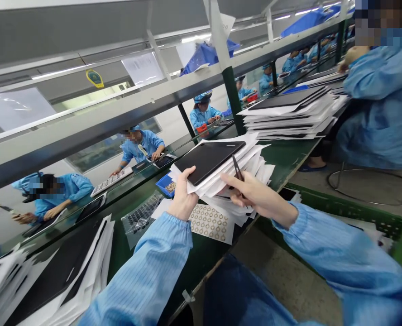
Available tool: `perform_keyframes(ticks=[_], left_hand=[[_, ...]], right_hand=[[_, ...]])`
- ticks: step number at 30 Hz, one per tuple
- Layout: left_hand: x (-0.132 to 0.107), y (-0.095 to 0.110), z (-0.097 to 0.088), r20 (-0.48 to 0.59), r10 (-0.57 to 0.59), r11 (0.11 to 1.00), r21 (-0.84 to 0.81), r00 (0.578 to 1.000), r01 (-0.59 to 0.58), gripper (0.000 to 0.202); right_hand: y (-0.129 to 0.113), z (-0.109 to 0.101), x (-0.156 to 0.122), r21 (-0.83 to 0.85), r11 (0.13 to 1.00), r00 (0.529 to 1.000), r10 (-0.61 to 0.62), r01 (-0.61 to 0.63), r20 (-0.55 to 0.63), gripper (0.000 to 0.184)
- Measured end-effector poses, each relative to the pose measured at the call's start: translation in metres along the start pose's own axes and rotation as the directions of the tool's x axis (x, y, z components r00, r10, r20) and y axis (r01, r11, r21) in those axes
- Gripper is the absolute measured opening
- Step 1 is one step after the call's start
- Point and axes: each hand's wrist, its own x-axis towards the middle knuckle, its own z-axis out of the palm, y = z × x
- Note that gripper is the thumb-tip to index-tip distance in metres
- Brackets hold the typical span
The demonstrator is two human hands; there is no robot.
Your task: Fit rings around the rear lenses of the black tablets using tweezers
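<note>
My left hand grips the near corner of a flat black panel that lies on a white sheet on top of a stack of similar sheets. My right hand is closed around thin dark tweezers, their tip pointing up beside the panel's right edge. Both arms are in light blue sleeves. A white sheet of small ring-shaped parts lies on the bench just below my hands.
A taller stack of black panels and white sheets sits further right, another stack at the near left. A blue tray of small parts and a bag of parts lie on the green bench. Several blue-coated people work nearby.
</note>
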Motion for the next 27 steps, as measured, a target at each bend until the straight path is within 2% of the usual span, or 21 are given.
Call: perform_keyframes(ticks=[4,6,8,12,17,21,24,27], left_hand=[[-0.021,0.018,-0.033,-0.071,-0.004,1.000,0.016,0.997,0.005,0.022],[-0.029,0.024,-0.044,-0.097,0.007,1.000,0.017,0.995,-0.006,0.024],[-0.032,0.024,-0.049,-0.113,0.015,1.000,0.007,0.993,-0.014,0.026],[-0.022,0.013,-0.043,-0.104,0.007,0.999,-0.033,0.995,-0.011,0.023],[-0.011,0.001,-0.022,-0.042,-0.020,0.997,-0.071,0.999,0.017,0.016],[-0.011,0.010,-0.006,0.060,-0.028,0.997,-0.068,0.998,0.032,0.016],[-0.015,0.019,-0.004,0.133,-0.157,0.987,0.054,0.979,0.151,0.030],[-0.019,0.018,-0.017,0.081,-0.332,0.931,0.188,0.940,0.313,0.058]], right_hand=[[0.010,-0.001,-0.015,-0.121,0.992,0.979,-0.023,0.048,0.205,0.036],[0.017,-0.003,-0.018,-0.139,0.986,0.978,-0.066,0.094,0.198,0.039],[0.025,-0.005,-0.019,-0.163,0.981,0.990,-0.090,0.107,0.108,0.042],[0.029,-0.006,-0.019,-0.243,0.966,0.993,-0.107,0.092,-0.050,0.045],[0.007,-0.015,-0.013,-0.294,0.956,0.984,-0.059,0.008,-0.168,0.041],[-0.019,-0.016,0.004,-0.193,0.969,0.954,-0.199,0.156,-0.226,0.035],[-0.031,-0.015,0.017,-0.111,0.956,0.933,-0.291,0.273,-0.213,0.032],[-0.032,-0.019,0.022,-0.070,0.954,0.927,-0.298,0.290,-0.227,0.030]])
